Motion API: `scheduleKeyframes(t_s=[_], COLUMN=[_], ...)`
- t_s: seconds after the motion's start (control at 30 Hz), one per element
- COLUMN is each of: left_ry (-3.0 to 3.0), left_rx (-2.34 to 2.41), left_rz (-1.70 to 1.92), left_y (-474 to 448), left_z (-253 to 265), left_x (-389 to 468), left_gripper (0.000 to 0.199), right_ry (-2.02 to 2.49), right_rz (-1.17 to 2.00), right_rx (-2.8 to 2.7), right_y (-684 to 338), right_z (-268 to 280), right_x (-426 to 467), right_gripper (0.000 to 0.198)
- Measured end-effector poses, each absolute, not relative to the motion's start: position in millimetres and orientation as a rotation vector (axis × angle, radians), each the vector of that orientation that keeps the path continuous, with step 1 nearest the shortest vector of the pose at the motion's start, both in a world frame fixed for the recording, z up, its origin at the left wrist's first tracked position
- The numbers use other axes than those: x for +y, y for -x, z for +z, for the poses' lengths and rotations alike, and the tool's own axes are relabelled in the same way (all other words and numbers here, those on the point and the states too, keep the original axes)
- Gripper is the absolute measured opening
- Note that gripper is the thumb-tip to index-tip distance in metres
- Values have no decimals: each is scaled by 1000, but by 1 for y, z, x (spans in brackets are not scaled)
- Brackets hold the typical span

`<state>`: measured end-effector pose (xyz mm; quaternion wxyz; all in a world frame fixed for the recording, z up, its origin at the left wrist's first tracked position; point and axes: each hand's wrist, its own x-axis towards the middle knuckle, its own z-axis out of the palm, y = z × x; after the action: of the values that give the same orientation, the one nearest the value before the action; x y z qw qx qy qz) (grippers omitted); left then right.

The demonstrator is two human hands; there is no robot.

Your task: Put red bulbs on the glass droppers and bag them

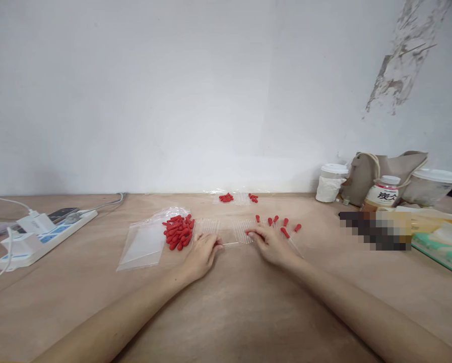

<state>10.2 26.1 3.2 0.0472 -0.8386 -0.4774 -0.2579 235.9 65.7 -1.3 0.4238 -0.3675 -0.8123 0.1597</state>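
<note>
My left hand (202, 254) rests low over the table with its fingers closed on a thin clear glass tube (231, 244), which points to the right. At the fingertips of my right hand (268, 244) a bit of red shows, a red rubber bulb (247, 232) held in a pinch. Rows of clear tubes (209, 225) lie behind my left hand, and more tubes (239, 232) lie between the hands. A heap of red rubber bulbs (178, 233) sits left of my left hand. Several droppers with red bulbs (285, 222) lie fanned behind and beside my right hand.
Clear plastic bags (140, 247) lie left of the heap. Against the wall is a bag with red bulbs (226, 197). At left lies a power strip (55, 237) with chargers and cables. A lidded cup (330, 184), a bottle (384, 194) and a tissue pack (445, 249) stand right.
</note>
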Motion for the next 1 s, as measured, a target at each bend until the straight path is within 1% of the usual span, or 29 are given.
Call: scheduleKeyframes(t_s=[0.1,0.23,0.53,0.7,1.0], left_ry=[2607,2628,2646,2696,2736], left_rx=[-1356,-1343,-1341,-1260,-1187], left_rz=[-903,-893,-851,-853,-834], left_y=[0,1,0,0,-4], left_z=[-2,-3,-5,-5,-6], left_x=[20,18,19,20,20], left_gripper=[20,29,29,32,28], right_ry=[875,808,741,752,739], right_rz=[468,485,494,491,500], right_rx=[-2104,-2109,-2157,-2153,-2120], right_y=[-219,-213,-215,-215,-216], right_z=[-7,-14,-11,-12,-15], right_x=[53,47,41,42,40], right_gripper=[20,16,16,15,14])
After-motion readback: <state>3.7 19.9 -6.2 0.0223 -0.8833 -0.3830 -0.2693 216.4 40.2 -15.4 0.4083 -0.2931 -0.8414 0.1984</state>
